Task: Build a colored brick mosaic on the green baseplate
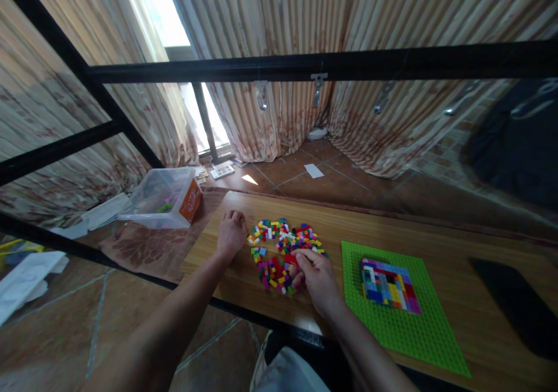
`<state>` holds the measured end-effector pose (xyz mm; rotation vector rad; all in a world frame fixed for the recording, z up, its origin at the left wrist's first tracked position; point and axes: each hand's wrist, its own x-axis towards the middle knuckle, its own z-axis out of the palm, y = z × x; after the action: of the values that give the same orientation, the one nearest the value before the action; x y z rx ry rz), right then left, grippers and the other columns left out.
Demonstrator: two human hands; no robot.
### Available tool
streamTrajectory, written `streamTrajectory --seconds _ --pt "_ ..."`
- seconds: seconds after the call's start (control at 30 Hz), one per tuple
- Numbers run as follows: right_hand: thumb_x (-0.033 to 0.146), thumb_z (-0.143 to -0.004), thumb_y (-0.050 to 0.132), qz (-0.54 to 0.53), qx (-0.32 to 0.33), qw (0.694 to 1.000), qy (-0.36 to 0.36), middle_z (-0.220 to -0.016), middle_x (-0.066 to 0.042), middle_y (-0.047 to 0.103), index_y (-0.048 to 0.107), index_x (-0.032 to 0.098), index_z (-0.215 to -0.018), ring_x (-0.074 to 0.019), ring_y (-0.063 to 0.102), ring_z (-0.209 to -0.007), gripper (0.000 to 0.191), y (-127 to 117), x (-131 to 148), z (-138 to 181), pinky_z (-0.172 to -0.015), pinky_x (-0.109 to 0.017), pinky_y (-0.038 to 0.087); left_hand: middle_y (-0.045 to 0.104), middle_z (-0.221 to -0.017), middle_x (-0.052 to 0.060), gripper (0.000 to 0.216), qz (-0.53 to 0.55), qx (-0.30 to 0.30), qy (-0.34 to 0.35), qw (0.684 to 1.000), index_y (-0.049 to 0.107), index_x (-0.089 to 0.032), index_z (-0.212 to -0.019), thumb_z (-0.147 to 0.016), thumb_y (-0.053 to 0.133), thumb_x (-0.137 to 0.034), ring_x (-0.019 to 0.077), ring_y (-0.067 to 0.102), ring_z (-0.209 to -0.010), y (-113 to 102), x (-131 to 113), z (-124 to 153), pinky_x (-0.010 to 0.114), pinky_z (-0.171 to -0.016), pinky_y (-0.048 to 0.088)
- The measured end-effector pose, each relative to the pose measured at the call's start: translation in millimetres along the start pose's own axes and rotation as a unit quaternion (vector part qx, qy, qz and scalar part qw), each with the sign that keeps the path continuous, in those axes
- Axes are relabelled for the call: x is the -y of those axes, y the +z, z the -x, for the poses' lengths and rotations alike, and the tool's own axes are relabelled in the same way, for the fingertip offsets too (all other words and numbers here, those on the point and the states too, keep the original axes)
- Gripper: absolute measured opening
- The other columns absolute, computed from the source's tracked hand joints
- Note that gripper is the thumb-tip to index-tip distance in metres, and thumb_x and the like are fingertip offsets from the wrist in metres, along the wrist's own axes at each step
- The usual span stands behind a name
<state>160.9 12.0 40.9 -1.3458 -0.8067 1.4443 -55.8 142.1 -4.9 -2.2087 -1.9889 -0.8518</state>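
My right hand [317,279] is over the near right side of a spread of small colourful building bricks [285,236], a red brick [290,259] pinched between thumb and forefinger. At the left of that spread, my left hand [232,229] rests on the wooden table [207,241]. Its fingers are loosely curled, with no brick visible in them. Right of my right hand lies a green studded baseplate [436,322]. It bears a low rectangular build of multicoloured bricks [389,286], with a dark gap near its middle.
A dark flat object [517,305] lies at the table's right end. On the floor at the left stands a clear plastic bin [152,197] with an orange label. A black metal rail [244,71] crosses beyond the table, before striped curtains [283,20].
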Motion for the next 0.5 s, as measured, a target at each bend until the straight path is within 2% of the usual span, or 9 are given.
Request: streamTrajectory --seconds 0.13,0.33,0.5 --pt "0.048 -0.073 0.060 -0.007 0.021 0.999 0.028 -0.056 0.002 0.062 0.060 0.013 -0.098 -0.0097 0.053 -0.037 0.043 0.3 -2.1 -1.6 -0.034 -0.019 0.042 0.062 -0.093 0.010 0.018 0.001 0.001 -0.002 1.000 0.062 -0.019 -0.084 -0.085 0.044 -0.015 0.0254 0.056 -0.094 -0.3 -0.2 0.4 0.036 -0.086 0.046" --pt "0.032 -0.079 0.058 -0.010 0.026 0.998 0.058 -0.060 0.002 0.065 0.051 0.013 -0.122 -0.0095 0.056 -0.040 0.047 -0.7 1.9 -4.5 -0.037 -0.018 0.044 0.062 -0.093 0.009 0.017 0.007 0.002 -0.004 1.000 0.061 -0.020 -0.082 -0.084 0.045 -0.015 0.0250 0.056 -0.094 0.6 0.6 -0.3 0.036 -0.086 0.046" --pt "0.030 -0.079 0.058 -0.003 0.028 0.998 0.059 -0.061 0.002 0.064 0.050 0.014 -0.124 -0.0088 0.055 -0.040 0.049 -1.2 2.6 -5.5 -0.037 -0.018 0.044 0.061 -0.092 0.009 0.017 0.007 0.002 -0.005 1.000 0.061 -0.020 -0.082 -0.084 0.045 -0.015 0.0248 0.056 -0.095 0.2 0.1 -0.3 0.036 -0.087 0.046"
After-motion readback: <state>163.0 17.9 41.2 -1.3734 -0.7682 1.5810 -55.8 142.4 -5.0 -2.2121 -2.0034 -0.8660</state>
